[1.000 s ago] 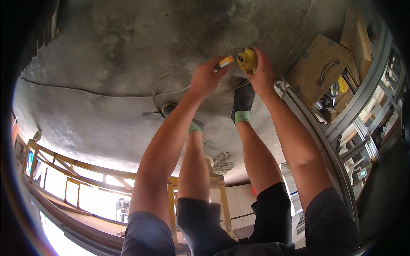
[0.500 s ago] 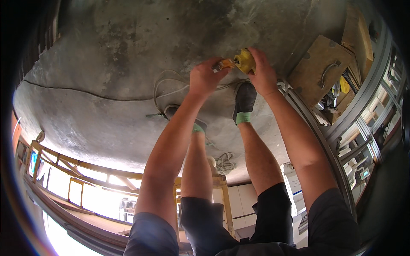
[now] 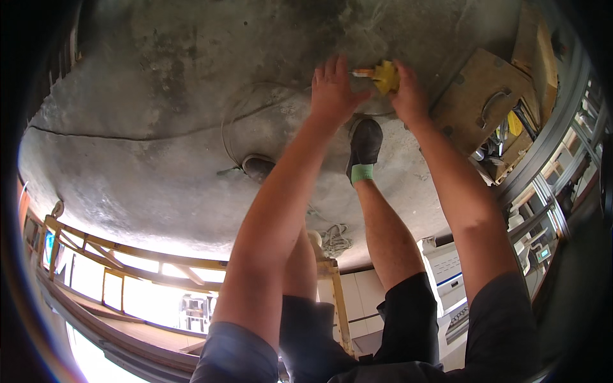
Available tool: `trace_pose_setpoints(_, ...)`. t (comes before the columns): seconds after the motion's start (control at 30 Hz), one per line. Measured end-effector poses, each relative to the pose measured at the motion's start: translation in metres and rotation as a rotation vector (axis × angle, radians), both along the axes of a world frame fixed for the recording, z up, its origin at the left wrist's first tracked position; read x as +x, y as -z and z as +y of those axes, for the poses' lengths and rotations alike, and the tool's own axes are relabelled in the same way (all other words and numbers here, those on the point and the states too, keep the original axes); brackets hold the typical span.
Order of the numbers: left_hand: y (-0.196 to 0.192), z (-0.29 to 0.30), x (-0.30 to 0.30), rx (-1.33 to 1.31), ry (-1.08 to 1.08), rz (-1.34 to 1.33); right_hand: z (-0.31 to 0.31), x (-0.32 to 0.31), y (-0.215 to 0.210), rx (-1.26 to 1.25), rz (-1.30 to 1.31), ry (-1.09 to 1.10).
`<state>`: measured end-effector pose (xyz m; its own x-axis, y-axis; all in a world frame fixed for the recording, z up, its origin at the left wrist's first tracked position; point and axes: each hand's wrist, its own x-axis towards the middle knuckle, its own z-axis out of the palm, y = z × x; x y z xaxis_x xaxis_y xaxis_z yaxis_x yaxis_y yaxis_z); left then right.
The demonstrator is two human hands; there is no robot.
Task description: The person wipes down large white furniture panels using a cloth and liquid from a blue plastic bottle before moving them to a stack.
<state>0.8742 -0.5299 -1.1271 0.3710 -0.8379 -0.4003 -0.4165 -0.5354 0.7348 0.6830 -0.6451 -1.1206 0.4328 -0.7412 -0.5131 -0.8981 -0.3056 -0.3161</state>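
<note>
The grey, cracked concrete floor (image 3: 159, 121) is seen beneath everything. Beside the black shoe (image 3: 365, 142), the left hand (image 3: 332, 89) is spread flat, its grip wide and empty. Just beyond the shoe, a small yellow star-shaped plastic piece (image 3: 386, 76) is pinched in the right hand (image 3: 408, 96). A slip is judged possible, since the piece is held only by fingertips.

Grey concrete floor (image 3: 159, 96), thin looped cable (image 3: 233, 121), wooden box (image 3: 476, 108) with handle, perhaps coiled rope (image 3: 335, 239)
</note>
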Motion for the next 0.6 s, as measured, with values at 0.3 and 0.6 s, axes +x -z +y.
trace_pose_setpoints(0.3, -0.079, 0.141, 0.019, 0.272, -0.12, 0.119, 0.005, -0.053, -0.05, 0.016, 0.386, 0.074)
trace_pose_setpoints(0.6, -0.26, 0.389, -0.022, 0.759, 0.058, 0.268, 0.259, 0.067, -0.321, 0.56, 0.091, -0.219)
